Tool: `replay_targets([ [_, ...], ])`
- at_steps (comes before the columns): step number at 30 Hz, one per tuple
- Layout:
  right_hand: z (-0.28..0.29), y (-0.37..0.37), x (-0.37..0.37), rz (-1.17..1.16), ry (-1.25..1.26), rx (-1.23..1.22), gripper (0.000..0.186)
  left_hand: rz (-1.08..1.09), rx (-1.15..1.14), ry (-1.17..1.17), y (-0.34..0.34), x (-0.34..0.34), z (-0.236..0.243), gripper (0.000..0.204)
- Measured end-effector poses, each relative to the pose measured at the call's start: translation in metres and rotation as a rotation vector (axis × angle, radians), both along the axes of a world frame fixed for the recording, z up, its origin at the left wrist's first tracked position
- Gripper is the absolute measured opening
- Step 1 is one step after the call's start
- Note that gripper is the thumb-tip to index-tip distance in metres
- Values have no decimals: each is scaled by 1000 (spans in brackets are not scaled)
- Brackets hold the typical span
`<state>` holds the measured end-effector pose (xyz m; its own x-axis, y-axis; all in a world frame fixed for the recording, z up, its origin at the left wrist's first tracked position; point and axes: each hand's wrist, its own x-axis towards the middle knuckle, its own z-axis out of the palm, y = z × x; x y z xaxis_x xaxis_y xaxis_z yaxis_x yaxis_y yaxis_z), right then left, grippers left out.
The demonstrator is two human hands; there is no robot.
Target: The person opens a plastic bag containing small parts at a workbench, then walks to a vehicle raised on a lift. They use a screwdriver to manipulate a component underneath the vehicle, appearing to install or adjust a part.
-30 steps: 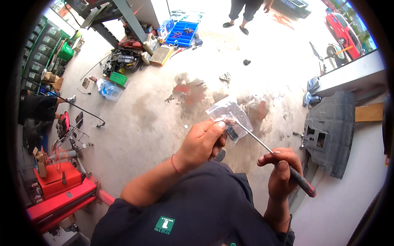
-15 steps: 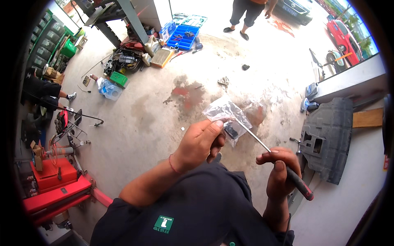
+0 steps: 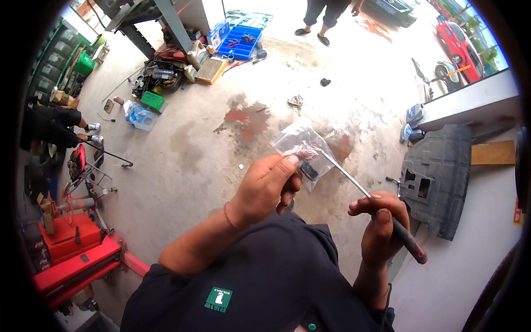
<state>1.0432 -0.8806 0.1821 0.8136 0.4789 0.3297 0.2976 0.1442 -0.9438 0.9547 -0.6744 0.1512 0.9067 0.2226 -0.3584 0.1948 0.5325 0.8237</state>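
Note:
My left hand pinches a clear plastic bag by its near side, thumb on top. Inside the bag lies a small black part, its exact kind unclear through the plastic. My right hand is wrapped round the dark handle of a screwdriver, whose handle has a red end. The long metal shaft points up and left, its tip reaching to the bag; whether the tip is inside or behind the plastic I cannot tell.
Stained concrete floor lies below. A blue tool tray, a green box and jugs stand at the far left. A red machine is at the near left, a black plastic undertray leans right. Another person's legs show far off.
The view has shifted slightly. The bag looks more spread out, and the screwdriver's tip remains at it. Both hands keep their holds.

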Motion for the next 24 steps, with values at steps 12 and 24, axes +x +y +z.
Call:
replay_targets([
  [12,4,-3,-9,58,-37,-45,23,-21,-56,-48,1,-6,-6,42],
  [24,1,-2,-14,11,-37,-37,25,-40,-79,-35,2,-11,-9,42],
])
